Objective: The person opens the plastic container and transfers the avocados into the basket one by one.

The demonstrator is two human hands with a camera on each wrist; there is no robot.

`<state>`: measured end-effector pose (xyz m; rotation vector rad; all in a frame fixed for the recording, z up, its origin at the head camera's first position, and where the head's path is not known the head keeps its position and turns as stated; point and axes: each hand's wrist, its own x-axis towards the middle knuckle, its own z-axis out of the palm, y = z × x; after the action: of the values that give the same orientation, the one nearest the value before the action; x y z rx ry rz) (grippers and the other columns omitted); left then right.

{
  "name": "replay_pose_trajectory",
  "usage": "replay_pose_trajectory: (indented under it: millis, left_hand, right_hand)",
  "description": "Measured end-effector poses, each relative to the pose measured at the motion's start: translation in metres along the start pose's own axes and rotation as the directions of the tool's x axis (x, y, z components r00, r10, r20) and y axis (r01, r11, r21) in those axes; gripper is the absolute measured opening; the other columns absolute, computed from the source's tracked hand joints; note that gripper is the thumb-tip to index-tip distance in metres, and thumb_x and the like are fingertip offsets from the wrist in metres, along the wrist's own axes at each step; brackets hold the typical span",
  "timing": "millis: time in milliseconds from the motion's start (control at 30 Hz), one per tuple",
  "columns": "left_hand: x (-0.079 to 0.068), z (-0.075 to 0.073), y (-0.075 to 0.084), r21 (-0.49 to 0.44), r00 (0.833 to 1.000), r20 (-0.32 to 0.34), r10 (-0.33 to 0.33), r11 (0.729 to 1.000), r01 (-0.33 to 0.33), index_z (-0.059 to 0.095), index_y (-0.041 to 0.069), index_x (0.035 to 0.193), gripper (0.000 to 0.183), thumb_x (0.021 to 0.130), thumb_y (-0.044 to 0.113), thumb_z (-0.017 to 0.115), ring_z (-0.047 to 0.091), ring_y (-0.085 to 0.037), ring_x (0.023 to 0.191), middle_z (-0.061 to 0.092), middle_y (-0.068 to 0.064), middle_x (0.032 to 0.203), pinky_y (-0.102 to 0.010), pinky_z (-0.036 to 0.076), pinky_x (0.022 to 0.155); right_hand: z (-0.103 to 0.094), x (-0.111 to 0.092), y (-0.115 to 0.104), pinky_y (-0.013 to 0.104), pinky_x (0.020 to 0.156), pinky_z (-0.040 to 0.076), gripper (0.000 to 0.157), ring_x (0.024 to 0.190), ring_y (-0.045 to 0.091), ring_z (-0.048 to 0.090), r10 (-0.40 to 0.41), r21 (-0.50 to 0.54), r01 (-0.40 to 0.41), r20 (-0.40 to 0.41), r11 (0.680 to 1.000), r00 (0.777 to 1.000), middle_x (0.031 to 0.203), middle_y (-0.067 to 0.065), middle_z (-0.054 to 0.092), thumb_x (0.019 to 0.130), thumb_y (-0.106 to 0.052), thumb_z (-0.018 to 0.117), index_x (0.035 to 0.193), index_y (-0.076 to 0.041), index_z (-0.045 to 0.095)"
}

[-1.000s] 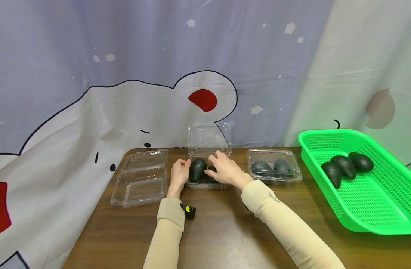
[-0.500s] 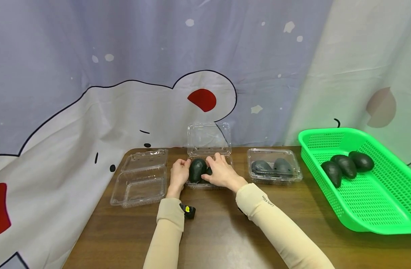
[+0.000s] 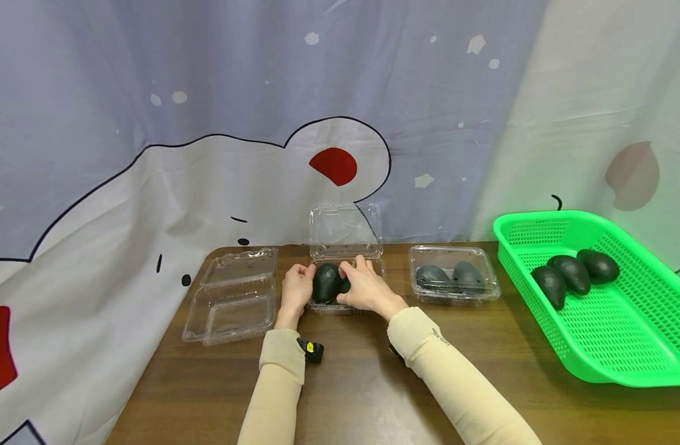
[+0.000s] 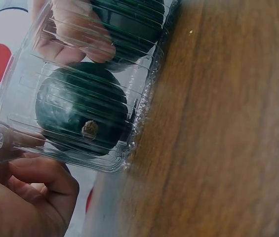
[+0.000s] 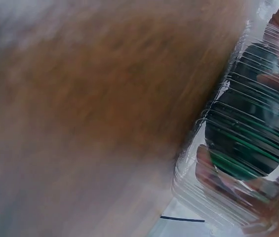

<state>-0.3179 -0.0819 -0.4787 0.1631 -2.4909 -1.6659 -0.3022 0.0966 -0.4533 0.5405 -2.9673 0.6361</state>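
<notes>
Two dark green avocados lie side by side in an open clear clamshell box (image 3: 345, 308). The left avocado (image 3: 326, 283) shows its stem scar through the plastic wall in the left wrist view. My left hand (image 3: 297, 285) pinches the box's left rim beside it. Reaching in from above, my right hand (image 3: 365, 286) grips the right avocado (image 5: 248, 123), its fingers on both sides of the fruit. In the head view that hand covers most of the right avocado. The box's lid (image 3: 345, 230) stands raised at the back.
An open clamshell box (image 3: 237, 312) with nothing in it lies to the left. To the right is a closed clamshell box (image 3: 454, 256) with two avocados inside. A green basket (image 3: 582, 364) farther right holds 3 avocados (image 3: 568, 275). A curtain hangs behind the table.
My right hand has shifted left and slightly lower within the box, closer to the left avocado. The left avocado leans a little. My left hand stays at the rim.
</notes>
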Motion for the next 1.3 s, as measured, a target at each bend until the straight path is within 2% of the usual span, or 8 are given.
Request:
replay_pose_trajectory:
  millis: [400,833,1067,1300]
  left_hand:
    - [-0.002,-0.001,0.002,-0.023,1.000,0.005,0.000,1.000,0.001,0.055,0.005,0.090,0.028,0.102,0.030,0.054,0.045,-0.019,0.056,0.048,-0.005,0.069,-0.031,0.038,0.051]
    - [-0.001,-0.001,0.000,-0.006,1.000,-0.012,0.011,1.000,-0.011,0.056,0.005,0.089,0.027,0.102,0.030,0.055,0.047,-0.021,0.061,0.049,-0.005,0.071,-0.031,0.039,0.055]
    - [0.001,-0.003,0.000,0.002,1.000,-0.011,0.016,1.000,-0.016,0.056,0.005,0.089,0.028,0.102,0.030,0.054,0.048,-0.022,0.063,0.050,-0.005,0.072,-0.032,0.039,0.057]
    - [-0.002,-0.001,0.001,0.004,1.000,0.000,0.016,1.000,-0.016,0.056,0.005,0.091,0.028,0.102,0.030,0.053,0.047,-0.022,0.062,0.050,-0.006,0.073,-0.032,0.039,0.056]
  right_hand:
    - [0.002,0.000,0.000,0.041,0.071,0.048,0.039,0.099,0.025,0.043,0.006,0.011,-0.006,-0.005,1.000,1.000,0.107,0.005,0.041,0.074,-0.032,0.080,0.101,-0.021,0.053]
    - [0.001,0.000,-0.001,0.041,0.070,0.046,0.038,0.097,0.025,0.041,0.013,0.017,-0.013,0.013,1.000,1.000,0.107,0.005,0.039,0.076,-0.031,0.078,0.103,-0.018,0.054]
    - [-0.003,0.003,-0.003,0.039,0.066,0.046,0.039,0.099,0.024,0.041,-0.006,0.023,0.004,0.058,1.000,0.998,0.107,0.005,0.039,0.077,-0.032,0.078,0.103,-0.019,0.052]
    - [-0.015,0.001,-0.001,0.038,0.073,0.044,0.038,0.096,0.025,0.040,-0.053,-0.011,0.055,0.121,0.998,0.991,0.105,0.006,0.039,0.080,-0.026,0.078,0.108,-0.013,0.056]
